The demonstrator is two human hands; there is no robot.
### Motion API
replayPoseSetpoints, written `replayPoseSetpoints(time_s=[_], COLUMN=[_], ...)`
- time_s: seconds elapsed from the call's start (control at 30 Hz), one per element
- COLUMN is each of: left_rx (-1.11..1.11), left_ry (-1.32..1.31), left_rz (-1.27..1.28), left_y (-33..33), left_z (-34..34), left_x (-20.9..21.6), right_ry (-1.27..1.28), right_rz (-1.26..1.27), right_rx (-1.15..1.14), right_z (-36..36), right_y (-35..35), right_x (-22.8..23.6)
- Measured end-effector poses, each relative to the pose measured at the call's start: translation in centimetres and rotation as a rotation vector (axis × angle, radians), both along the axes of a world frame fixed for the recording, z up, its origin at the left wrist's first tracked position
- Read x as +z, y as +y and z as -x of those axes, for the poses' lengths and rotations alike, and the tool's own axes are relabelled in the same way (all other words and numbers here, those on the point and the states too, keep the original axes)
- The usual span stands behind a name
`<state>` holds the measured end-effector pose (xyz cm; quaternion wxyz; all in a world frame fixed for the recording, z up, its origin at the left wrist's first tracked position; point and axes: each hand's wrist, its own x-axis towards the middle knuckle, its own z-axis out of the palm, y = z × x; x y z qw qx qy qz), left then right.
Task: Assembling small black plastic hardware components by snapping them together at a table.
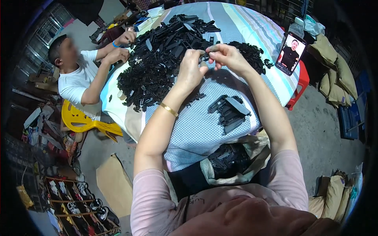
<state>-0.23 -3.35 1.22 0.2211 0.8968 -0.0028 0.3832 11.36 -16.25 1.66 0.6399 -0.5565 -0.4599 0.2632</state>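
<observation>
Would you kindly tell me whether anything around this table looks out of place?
One small black part looks slightly out of place: it lies on the tablecloth near the table's left edge, apart from the big heap of black parts. I can see no clear damage.

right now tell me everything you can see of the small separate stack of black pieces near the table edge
The small stack is a loose, overlapping cluster of long, narrow black pieces that look like plastic, their ends uneven. A broader, greyer piece slants across the upper right, catching the light. The stack rests on the pale dotted cloth, apart from the larger heap; neither the left hand nor the right hand touches it. Fine detail is too small to tell.
</observation>
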Motion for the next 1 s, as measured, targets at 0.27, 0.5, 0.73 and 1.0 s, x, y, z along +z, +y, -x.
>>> replayPoseSetpoints(time_s=[0.27,0.5,0.73,1.0], left_rx=[-0.139,-0.204,-0.308,-0.225], left_ry=[0.129,0.195,0.118,-0.018], left_rz=[0.525,1.037,1.256,0.835], left_y=[0.6,-0.3,-0.6,-0.4], left_z=[-0.4,-0.8,-0.7,-1.1], left_x=[0.0,-0.5,-0.5,-1.2], right_ry=[-0.173,-0.271,-0.289,-0.637], right_rz=[0.075,0.18,0.14,0.033], right_rx=[-0.21,-0.346,-0.274,-0.543], right_z=[-0.2,0.1,0.1,0.7], right_y=[0.3,0.3,-0.2,0.2], right_x=[-0.4,-0.5,0.0,-0.4])
